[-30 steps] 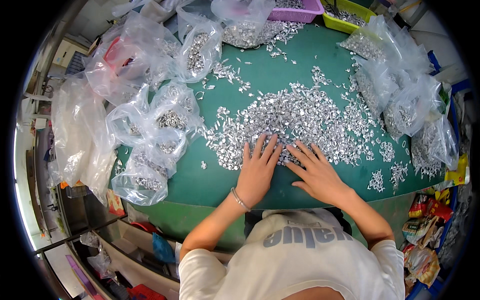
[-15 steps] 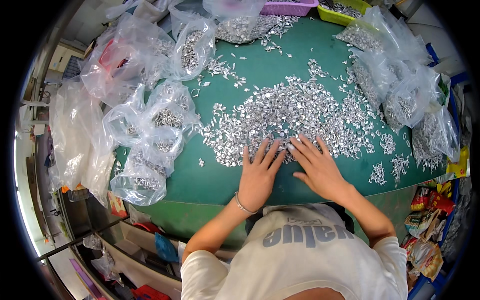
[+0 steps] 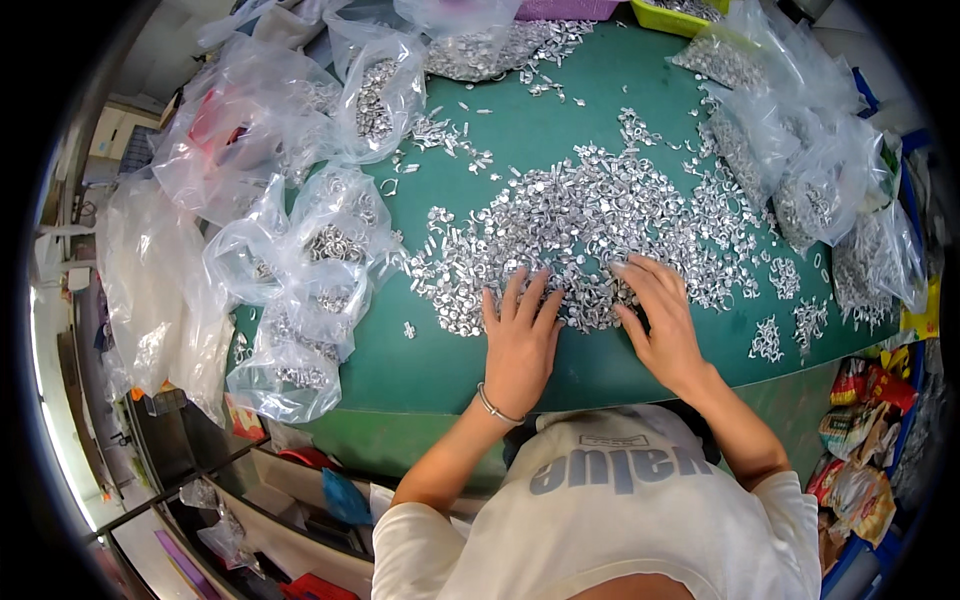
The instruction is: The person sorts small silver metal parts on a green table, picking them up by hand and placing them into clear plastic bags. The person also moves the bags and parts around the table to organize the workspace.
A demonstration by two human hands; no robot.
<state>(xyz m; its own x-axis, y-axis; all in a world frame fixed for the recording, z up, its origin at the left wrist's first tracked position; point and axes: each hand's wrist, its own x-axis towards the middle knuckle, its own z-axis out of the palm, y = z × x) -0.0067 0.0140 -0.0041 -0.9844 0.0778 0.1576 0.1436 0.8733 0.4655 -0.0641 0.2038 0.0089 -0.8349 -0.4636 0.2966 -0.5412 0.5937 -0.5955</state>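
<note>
A broad heap of small silvery metal pieces (image 3: 590, 215) lies across the middle of the green table (image 3: 430, 375), thick at its centre and thinning toward the right. The left hand (image 3: 522, 335) is palm down with its fingers spread, their tips touching the pieces along the heap's near edge; a bracelet (image 3: 495, 407) circles that wrist. The right hand (image 3: 660, 320) is curved at the same near edge, its fingers close together and the thumb standing apart from them — whether any piece sits beneath the fingertips, I cannot tell.

A loose cluster (image 3: 767, 340) of similar pieces lies to the right of the right hand, apart from the main heap, with others near it. Clear plastic bags (image 3: 330, 290) holding metal pieces stand along the left side of the table, and more filled bags (image 3: 835, 190) crowd the right side. At the far edge are a purple basket (image 3: 570, 9) and a yellow-green basket (image 3: 672, 20) — both cut off by the top of the view. The person wears a white shirt (image 3: 590, 530).
</note>
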